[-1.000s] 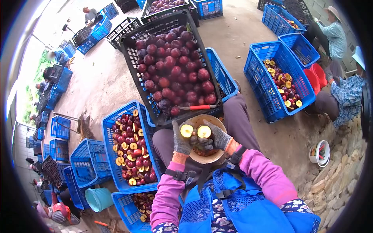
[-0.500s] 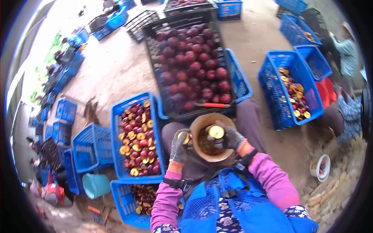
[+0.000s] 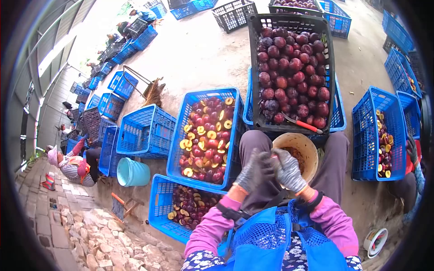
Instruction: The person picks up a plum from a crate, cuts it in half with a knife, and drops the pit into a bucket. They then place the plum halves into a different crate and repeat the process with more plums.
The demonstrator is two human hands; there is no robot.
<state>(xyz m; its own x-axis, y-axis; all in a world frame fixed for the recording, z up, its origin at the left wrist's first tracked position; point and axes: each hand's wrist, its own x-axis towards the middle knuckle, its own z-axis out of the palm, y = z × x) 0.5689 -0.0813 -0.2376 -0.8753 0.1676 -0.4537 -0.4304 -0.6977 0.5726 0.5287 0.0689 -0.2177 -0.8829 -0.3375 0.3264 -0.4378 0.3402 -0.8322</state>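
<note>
Both my gloved hands are close together over my lap, at the left rim of a round tub with brownish wet residue inside. My left hand is smeared by motion, its fingers beside the right hand's. My right hand is curled closed, and a small reddish patch shows at its fingertips; I cannot tell what it holds. Whole dark-red plums fill a black crate beyond the tub. A red-handled tool with a thin curved blade lies at that crate's near edge. Halved plums fill a blue crate to my left.
Another blue crate of cut plums stands nearer me. Further left are a light-blue bucket and a blue crate. At right, a blue crate holds plum halves beside a co-worker's gloved hand. A white bucket stands lower right.
The view has swung left, so things sit further right. My hands have come together from opposite sides of the tub, and the yellow cut plum faces in them no longer show.
</note>
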